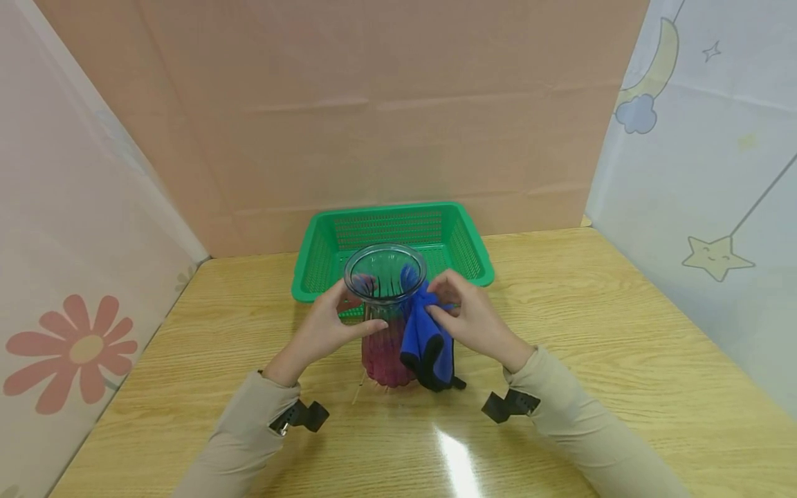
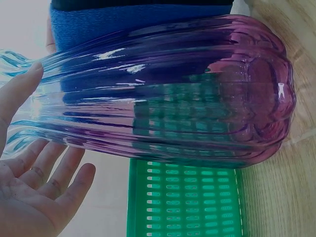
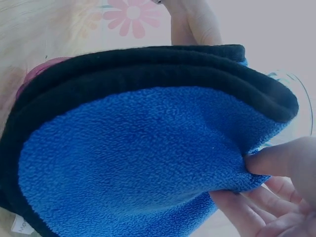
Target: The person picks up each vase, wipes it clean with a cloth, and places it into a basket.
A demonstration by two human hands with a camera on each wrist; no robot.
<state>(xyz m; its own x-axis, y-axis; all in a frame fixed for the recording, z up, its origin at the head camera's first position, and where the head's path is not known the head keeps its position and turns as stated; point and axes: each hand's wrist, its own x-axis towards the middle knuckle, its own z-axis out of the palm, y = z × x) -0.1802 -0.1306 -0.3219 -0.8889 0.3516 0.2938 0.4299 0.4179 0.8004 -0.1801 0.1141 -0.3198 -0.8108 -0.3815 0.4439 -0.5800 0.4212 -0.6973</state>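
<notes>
A ribbed glass vase (image 1: 386, 349), pink toward its base and clear bluish at the flared rim, stands upright in front of me. My left hand (image 1: 326, 325) holds its neck, thumb on the near side and fingers around the far side. Against the vase's right side hangs a blue cloth (image 1: 429, 342) with black edging. My right hand (image 1: 467, 312) pinches the cloth near its top, between thumb and fingers, as the right wrist view also shows. Through the glass in the left wrist view, the cloth (image 2: 89, 24) lies behind the vase (image 2: 266, 94).
Behind the vase sits a green perforated plastic basket (image 1: 479, 259), partly overlapped by the rim. All of this is on a light wooden table (image 1: 591, 332). Printed sheets (image 1: 703, 138) and a plain peach backdrop (image 1: 373, 104) enclose the table at the sides and back.
</notes>
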